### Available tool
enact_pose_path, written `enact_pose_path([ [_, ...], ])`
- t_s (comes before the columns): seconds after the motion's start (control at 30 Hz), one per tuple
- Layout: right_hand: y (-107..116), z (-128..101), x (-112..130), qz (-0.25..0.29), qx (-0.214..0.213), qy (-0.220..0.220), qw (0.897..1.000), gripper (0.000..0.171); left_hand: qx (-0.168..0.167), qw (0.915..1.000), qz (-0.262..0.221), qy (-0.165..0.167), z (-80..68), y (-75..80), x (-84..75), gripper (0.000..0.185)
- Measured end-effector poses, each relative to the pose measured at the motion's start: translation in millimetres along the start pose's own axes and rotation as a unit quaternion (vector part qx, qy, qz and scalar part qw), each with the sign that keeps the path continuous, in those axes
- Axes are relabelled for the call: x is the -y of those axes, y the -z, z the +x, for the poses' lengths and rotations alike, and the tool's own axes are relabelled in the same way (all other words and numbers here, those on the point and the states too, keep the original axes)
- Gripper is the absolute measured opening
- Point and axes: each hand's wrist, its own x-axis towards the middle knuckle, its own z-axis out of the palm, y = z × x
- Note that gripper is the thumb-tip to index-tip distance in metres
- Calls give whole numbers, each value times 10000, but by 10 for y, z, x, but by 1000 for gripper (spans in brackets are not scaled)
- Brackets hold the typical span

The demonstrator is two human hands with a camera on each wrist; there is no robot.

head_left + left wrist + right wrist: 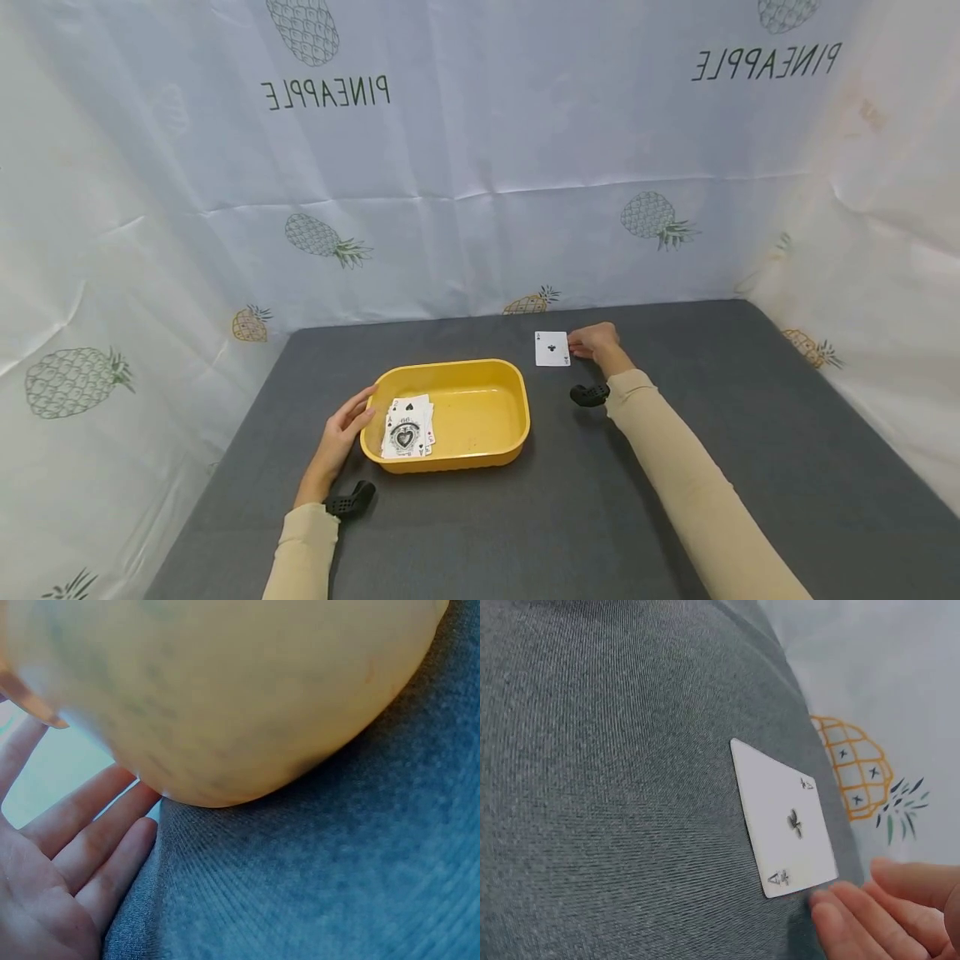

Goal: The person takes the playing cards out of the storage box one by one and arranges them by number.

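An ace of clubs playing card lies face up on the dark cloth near the far edge. My right hand is at its right side; in the right wrist view the fingertips are right at the card's edge and the thumb is held apart above them. A yellow plastic tray stands left of centre, with a loose pile of face-up cards in its left end, an ornate ace of spades on top. Against the tray's left end rests my left hand, its fingers fairly straight along the outer wall and rim.
Dark grey cloth covers the table. White curtains printed with pineapples hang along the back and both sides, close behind the card. A black wrist camera sits on the left wrist, another on the right.
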Motion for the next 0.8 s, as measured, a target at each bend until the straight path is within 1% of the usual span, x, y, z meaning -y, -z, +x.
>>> enact_pose_path([
  [0.07,8,-38,20,-14,-27,45,10000,40,12,10000,-8,-8,1,-4,2,49],
  [0.13,12,-86,43,102,51,65,9999,41,-1,10000,6,-18,1,-5,2,49],
  [0.23,-1,-183,77,399,347,75,9986,41,-17,10000,25,-25,0,-4,-1,48],
  [0.3,-24,-265,96,605,632,75,9961,41,-32,10000,41,-18,-2,-5,-6,48],
  [0.47,-120,-513,142,855,1194,129,9891,43,-27,9999,109,6,-14,-7,-17,48],
  [0.63,-234,-802,186,798,1792,440,9796,44,-27,9999,157,-4,-23,-6,-33,48],
  [0.8,-361,-1054,195,384,2302,715,9698,43,-15,9998,179,18,-16,-4,-29,48],
])
